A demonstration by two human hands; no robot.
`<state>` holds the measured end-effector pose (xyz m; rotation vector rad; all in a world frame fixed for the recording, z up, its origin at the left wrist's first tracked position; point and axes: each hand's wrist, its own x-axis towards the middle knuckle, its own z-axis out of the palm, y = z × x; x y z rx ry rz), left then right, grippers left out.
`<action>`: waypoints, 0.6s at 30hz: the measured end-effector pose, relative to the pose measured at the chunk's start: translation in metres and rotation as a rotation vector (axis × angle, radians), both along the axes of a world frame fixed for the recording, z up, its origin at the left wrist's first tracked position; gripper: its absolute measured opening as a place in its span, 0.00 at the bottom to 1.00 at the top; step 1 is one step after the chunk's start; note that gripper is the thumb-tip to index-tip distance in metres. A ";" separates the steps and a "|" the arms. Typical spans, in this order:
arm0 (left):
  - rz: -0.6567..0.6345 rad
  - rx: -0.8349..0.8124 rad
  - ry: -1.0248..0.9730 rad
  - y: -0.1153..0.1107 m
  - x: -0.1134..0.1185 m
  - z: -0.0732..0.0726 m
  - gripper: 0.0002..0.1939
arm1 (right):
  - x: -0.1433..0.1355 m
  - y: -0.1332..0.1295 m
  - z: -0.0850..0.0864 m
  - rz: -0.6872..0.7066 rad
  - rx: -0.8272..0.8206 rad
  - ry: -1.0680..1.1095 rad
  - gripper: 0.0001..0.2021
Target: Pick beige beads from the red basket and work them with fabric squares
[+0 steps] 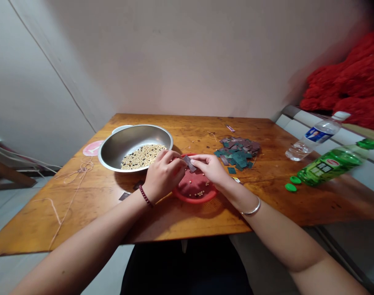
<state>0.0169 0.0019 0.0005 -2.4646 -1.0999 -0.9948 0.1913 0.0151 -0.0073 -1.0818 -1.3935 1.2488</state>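
Above a red basket point(193, 200) with several small beads in it, my two hands meet at a small dark packet point(190, 163). My right hand point(210, 167) pinches the packet between thumb and fingers. My left hand point(167, 172) has its fingers closed at the packet's left edge; whatever is between its fingertips is too small to make out. Left of the basket stands a steel bowl point(128, 143) holding many pale and dark beads point(140, 157). A pile of dark green and brown packets point(239, 151) lies to the right, behind my right hand.
Lying at the right are a clear bottle point(316, 137), a green bottle point(331, 166) and two green caps point(293, 184). Loose string point(73, 184) and a pink disc point(92, 148) are on the table's left. Red material point(349, 82) is heaped at far right.
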 end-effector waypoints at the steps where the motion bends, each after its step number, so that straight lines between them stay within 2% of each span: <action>1: 0.001 -0.002 0.001 0.000 0.000 0.000 0.05 | 0.000 0.000 0.000 0.000 0.001 0.000 0.16; 18: 0.030 -0.022 0.022 0.000 0.002 0.000 0.05 | -0.001 -0.001 0.001 0.008 0.010 0.004 0.15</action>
